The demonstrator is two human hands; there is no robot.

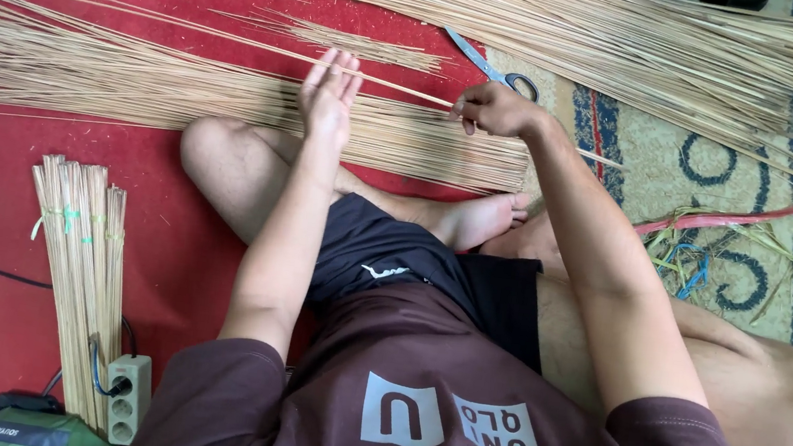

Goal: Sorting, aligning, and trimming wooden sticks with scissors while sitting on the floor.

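I find the person seated cross-legged on a red carpet (pixel 190 258). The right hand (pixel 496 109) has its fingers closed in a pinch on a single thin stick (pixel 267 44), which runs from that hand out toward 9 o'clock, passing under the left hand (pixel 330 94). The left hand lies flat on it, fingers extended and together, gripping nothing.

Work done, as I judge it: one tied bundle of cut sticks (pixel 79 265) lies at 8 o'clock, bound with green ties, beside a power strip (pixel 126 399). That appears to be the only finished lot in view.

Work left looks far larger. A loose layer of long sticks (pixel 131 85) lies across the carpet just beyond the knees, and a second, heavier heap (pixel 591 35) runs along the 12 to 2 o'clock edge. Scissors (pixel 491 66) rest on the carpet at 12 o'clock, just beyond the right hand, untouched. Green and red scraps (pixel 705 256) lie at 3 o'clock. I estimate an early stage.
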